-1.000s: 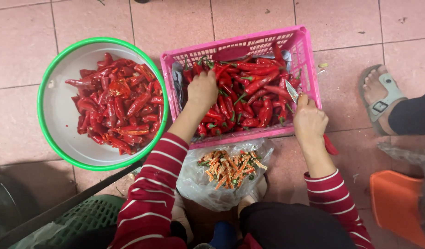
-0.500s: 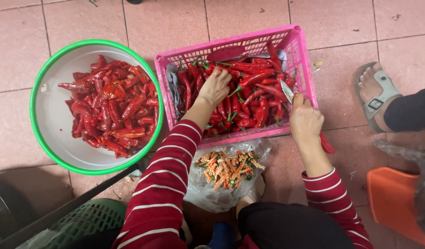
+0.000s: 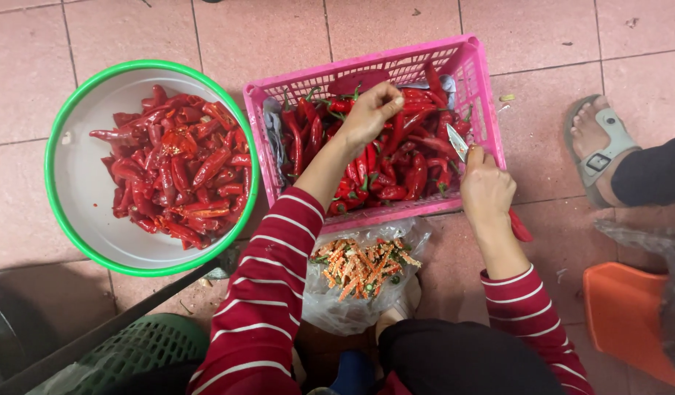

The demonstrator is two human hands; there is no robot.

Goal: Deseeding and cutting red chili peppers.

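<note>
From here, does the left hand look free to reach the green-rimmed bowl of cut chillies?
Probably yes. The left hand is in the pink basket, fingers pinched among the chillies, and the green-rimmed bowl sits right beside the basket on that same side, open-topped, with nothing standing between them.

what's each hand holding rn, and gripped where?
Right hand: small knife, gripped by the handle, blade pointing up over the pink basket. Left hand: fingers pinched on a red chili near its green stem end.
</note>
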